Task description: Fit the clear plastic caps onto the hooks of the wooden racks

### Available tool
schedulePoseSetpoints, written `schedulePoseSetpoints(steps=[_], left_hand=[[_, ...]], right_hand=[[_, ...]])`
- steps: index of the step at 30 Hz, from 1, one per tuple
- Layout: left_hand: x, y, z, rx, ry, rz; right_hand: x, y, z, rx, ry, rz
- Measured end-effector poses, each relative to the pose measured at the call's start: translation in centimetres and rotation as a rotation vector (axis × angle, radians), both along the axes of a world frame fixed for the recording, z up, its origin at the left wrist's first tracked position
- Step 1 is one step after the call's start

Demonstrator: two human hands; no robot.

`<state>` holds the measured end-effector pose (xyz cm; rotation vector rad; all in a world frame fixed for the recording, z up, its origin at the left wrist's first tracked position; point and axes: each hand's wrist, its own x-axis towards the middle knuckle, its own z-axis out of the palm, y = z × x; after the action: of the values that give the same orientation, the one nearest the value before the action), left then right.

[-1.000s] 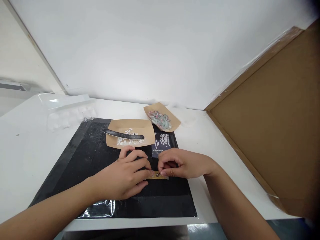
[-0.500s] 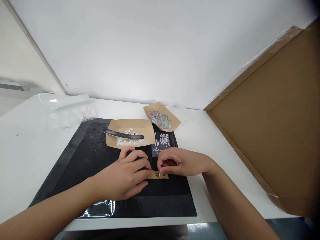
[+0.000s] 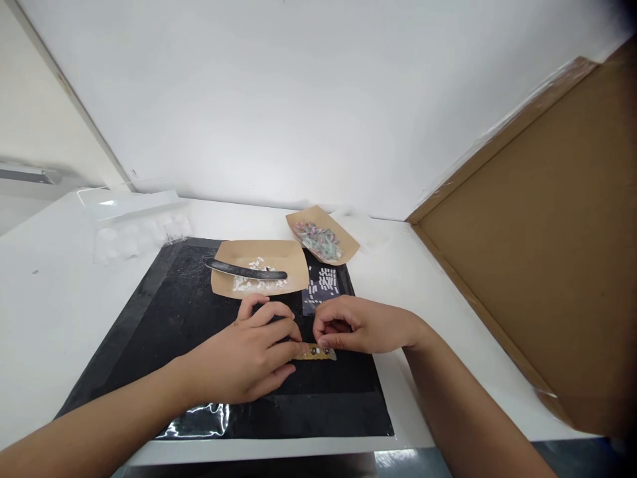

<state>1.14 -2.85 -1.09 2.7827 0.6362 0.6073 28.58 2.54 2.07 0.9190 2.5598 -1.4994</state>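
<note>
A narrow yellowish strip point(image 3: 309, 354) with several small dark and white pieces on it lies on the black mat point(image 3: 343, 408). My left hand point(image 3: 256, 348) rests palm down over the strip's left end, fingers bent, with a fingertip pressing on it; that end is hidden. At the strip's right part is my right hand point(image 3: 355, 325), thumb and forefinger pinched together and the other fingers curled. Whatever the pinch may hold is too small or covered to make out. A dark sheet with small white pieces point(image 3: 326, 279) lies just beyond the right hand.
Behind the hands stands a brown paper tray point(image 3: 296, 255) with white bits, a curved black nail file point(image 3: 246, 271) across it. Farther back, another paper tray point(image 3: 348, 244) holds small wrapped pieces. A clear plastic box point(image 3: 134, 232) is at left; a cardboard panel point(image 3: 537, 245) stands at right.
The view has tipped very slightly, so everything sits a little lower. Both hands keep their places at the strip, with no clear change in their grip.
</note>
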Motion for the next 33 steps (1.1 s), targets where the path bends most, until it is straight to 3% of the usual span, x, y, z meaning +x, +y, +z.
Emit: schedulePoseSetpoints(steps=[11,33], left_hand=[[-0.1,0.0,0.2,-0.005,0.0,0.002],[0.1,-0.1,0.2,-0.012,0.011,0.007]], right_hand=[[0.3,0.1,0.2,0.057,-0.022,-0.081],[-0.2,0.1,-0.8,0.074,0.052,0.003]])
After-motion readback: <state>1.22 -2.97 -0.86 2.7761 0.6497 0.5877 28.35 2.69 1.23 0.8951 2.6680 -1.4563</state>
